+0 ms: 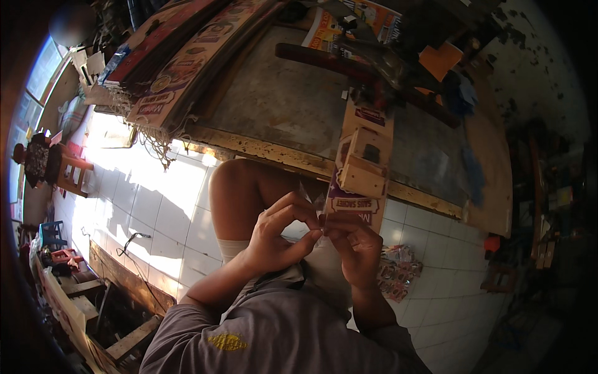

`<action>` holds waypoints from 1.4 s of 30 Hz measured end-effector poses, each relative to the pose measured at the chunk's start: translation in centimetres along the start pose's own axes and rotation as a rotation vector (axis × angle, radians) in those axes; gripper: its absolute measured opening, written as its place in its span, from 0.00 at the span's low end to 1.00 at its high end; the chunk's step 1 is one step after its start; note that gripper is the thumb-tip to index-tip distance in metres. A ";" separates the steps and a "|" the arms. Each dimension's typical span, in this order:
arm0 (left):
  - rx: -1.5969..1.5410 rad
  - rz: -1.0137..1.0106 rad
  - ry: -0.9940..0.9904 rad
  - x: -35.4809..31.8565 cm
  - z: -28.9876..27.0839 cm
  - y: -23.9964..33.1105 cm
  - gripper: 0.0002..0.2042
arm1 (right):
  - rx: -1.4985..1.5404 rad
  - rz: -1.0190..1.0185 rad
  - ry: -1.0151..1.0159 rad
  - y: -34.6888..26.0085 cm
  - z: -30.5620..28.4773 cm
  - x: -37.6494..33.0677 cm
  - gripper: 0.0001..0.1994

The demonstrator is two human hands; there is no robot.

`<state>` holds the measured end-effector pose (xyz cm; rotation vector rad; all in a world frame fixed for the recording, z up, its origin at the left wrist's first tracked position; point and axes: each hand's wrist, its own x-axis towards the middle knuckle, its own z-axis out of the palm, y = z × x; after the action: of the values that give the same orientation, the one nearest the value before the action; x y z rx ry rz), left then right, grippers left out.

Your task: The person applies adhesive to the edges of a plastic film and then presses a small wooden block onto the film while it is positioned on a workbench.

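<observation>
Now the left hand (280,229) and right hand (354,246) come fingertip to fingertip above the lap, thumbs and forefingers pinched; a thin, see-through piece (319,202) shows right at those tips, too small to make out; just beyond the hands a printed strip (355,204) overhangs the bench (268,87), a wooden block (358,179) on it; farther ahead, leftward, printed boards (187,65) lie stacked.

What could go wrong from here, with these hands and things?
The printed strip juts past the table edge near the right hand; a bump could shift it and the block on it. The tiny piece between right and left hand, too small to identify, might slip. Threads hanging from the cardboard stack might snag.
</observation>
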<state>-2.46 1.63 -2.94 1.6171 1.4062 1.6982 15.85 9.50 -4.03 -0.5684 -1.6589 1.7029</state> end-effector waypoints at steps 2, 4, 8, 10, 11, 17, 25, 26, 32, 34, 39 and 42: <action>-0.237 -0.024 0.066 -0.3 0.0 -0.4 0.06 | 0.274 0.014 0.112 0.3 -0.9 0.1 0.10; -0.593 -0.099 0.221 -0.8 0.3 -0.4 0.06 | 0.492 0.010 0.246 -0.3 -2.5 0.6 0.08; -0.762 -0.309 0.470 -0.8 -2.6 -1.2 0.10 | 0.701 -0.167 0.550 -0.4 -10.7 0.4 0.16; -0.848 -0.382 0.601 -1.0 -4.3 -2.2 0.10 | 0.638 -0.275 0.735 -0.9 -15.4 0.0 0.20; -0.826 -0.358 0.600 -1.3 -5.2 -2.7 0.10 | 0.502 -0.298 0.860 -2.0 -16.6 0.1 0.21; -0.581 -0.514 0.816 -0.1 -6.4 -1.4 0.08 | -0.500 -0.260 1.195 -7.9 -21.6 1.4 0.18; -0.593 -0.335 0.689 -1.8 -6.4 -2.2 0.10 | -1.075 -0.434 1.187 -10.1 -27.2 3.6 0.12; -0.586 -0.335 0.684 -1.8 -6.4 -2.2 0.11 | -0.993 -0.508 1.187 -10.1 -27.4 4.0 0.12; -0.601 -0.319 0.658 -1.2 -5.7 -2.0 0.10 | -1.141 -0.414 0.880 -4.6 -21.3 6.5 0.12; -0.606 -0.330 0.647 -0.9 -5.4 -1.9 0.09 | -1.357 -0.385 0.572 -1.0 -20.4 6.7 0.12; -0.560 -0.379 0.645 -0.6 -5.0 -1.1 0.09 | -1.274 -0.214 0.440 2.4 -19.6 6.6 0.13; -0.533 -0.381 0.602 -0.8 -4.8 -1.3 0.09 | -1.295 -0.257 0.456 1.9 -19.4 6.5 0.11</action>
<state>-7.05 -0.31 -3.53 0.5331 1.2316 2.1534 25.14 27.63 -6.71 -1.1256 -2.1654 0.0905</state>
